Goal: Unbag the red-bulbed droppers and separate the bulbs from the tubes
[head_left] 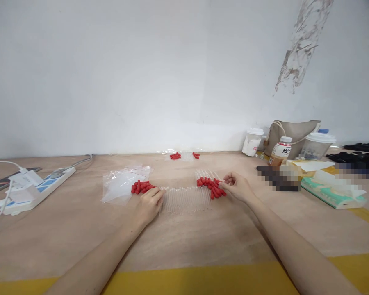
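A row of clear glass tubes (186, 198) lies side by side on the wooden table (184, 237). My left hand (149, 203) rests at the row's left end, fingers curled against the tubes, right beside a small heap of red rubber bulbs (141, 187). My right hand (236, 186) is pinched closed at the edge of a cluster of droppers with red bulbs (212, 186), its fingertips touching one red bulb. More clear tubes (206, 174) fan out behind that cluster.
A clear plastic bag (119, 184) lies left of the bulbs. A white power strip (33, 188) with plugs and a phone sit far left. More red bulbs (180, 155) lie by the wall. Cups, a bottle (279, 151), a bag and a tissue pack (332, 190) crowd the right.
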Motion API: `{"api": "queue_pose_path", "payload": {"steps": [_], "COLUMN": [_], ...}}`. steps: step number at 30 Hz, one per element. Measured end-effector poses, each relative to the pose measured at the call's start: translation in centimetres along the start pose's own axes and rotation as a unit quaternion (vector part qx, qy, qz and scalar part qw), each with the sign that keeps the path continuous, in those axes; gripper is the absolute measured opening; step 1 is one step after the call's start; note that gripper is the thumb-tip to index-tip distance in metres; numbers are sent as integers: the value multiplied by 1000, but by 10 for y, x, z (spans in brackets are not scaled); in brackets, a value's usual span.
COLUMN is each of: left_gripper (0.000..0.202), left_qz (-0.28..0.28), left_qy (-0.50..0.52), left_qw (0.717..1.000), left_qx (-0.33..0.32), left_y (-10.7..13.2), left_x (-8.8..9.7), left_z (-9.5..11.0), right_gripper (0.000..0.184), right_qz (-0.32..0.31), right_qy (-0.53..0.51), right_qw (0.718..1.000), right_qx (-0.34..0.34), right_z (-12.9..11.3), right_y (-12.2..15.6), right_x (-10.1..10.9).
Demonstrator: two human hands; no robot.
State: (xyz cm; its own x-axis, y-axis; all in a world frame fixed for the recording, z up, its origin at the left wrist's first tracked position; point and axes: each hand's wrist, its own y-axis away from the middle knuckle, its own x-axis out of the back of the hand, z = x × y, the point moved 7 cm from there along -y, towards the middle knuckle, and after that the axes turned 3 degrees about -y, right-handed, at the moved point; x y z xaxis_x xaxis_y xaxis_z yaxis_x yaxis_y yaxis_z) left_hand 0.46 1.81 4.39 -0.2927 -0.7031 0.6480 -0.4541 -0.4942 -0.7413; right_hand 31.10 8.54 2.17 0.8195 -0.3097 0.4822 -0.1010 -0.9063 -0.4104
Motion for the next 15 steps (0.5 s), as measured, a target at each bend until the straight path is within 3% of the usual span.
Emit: {"api": "queue_pose_path", "payload": {"steps": [4, 9, 15], "left_gripper": [20, 20, 53], "left_qz": [-45, -113, -208], "left_qy": [58, 128, 157], "left_qw": [997, 985, 965], "left_qx": [-7, 30, 12], "left_y": [1, 4, 2], "left_x": [-8, -15, -2], "left_z": [5, 8, 1], "right_gripper": [20, 19, 21], "right_qz": [-22, -17, -31], "right_qy": [29, 46, 67], "right_qw": [999, 998, 995], "right_qx": [12, -36, -73], "right_z": [-2, 12, 32], "right_y": [1, -1, -2], "right_x": [-4, -1, -5]}}
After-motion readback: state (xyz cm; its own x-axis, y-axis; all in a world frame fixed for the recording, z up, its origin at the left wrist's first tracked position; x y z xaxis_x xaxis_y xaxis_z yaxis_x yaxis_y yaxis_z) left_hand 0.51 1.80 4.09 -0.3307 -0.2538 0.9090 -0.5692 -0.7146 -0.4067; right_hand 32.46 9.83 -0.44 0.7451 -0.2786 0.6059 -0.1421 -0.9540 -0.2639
